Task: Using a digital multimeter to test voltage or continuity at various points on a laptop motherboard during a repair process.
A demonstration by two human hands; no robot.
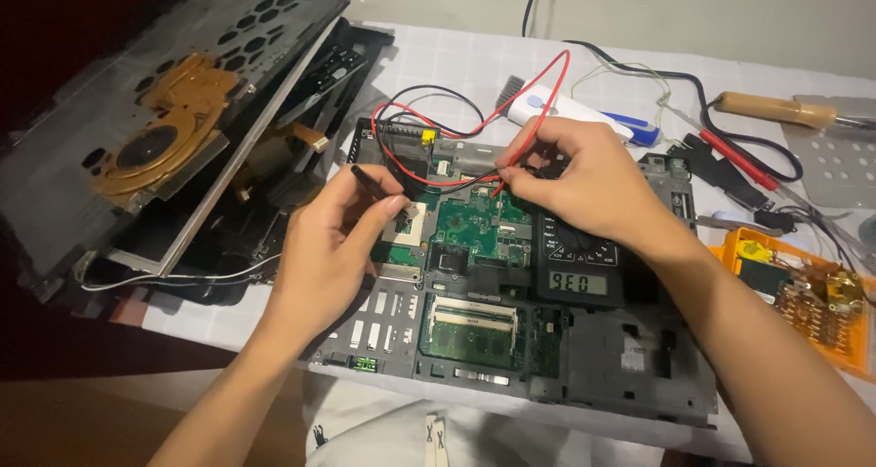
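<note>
Hands over an opened laptop chassis (630,367) lying mid-table on a white checked cloth (474,61), near the front edge. Left hand (333,248) pinches a thin black probe (370,180) between thumb and forefinger, fingers clenched on it, tip angled down toward the square socket (408,225) at the left of the green motherboard (479,234). Right hand (584,180) grips a red probe (505,182) with fingertips closed on it, tip on the board's upper middle. Red lead (547,88) and black lead (429,90) loop up over the chassis rear edge. Board looks bare: green PCB, small chips, silver connectors, a memory stick (473,326) in its slot toward the front, grey metal frame around it, yellow connector (425,139) at back left. Black multimeter (579,266) rests on the chassis right of the board, under the right wrist, display lit with digits, upside down to the camera.

Left side of table: removed laptop base cover (137,111) propped tilted, copper-coloured heatsink and fan (164,129) showing on it. Back right: white and blue tool (584,116) just behind the right hand, wooden-handled soldering iron (776,109), a red-handled tool (739,161), tangled cables. Right edge: orange tray (844,348) holding a small circuit board, partly hidden by the right forearm
</note>
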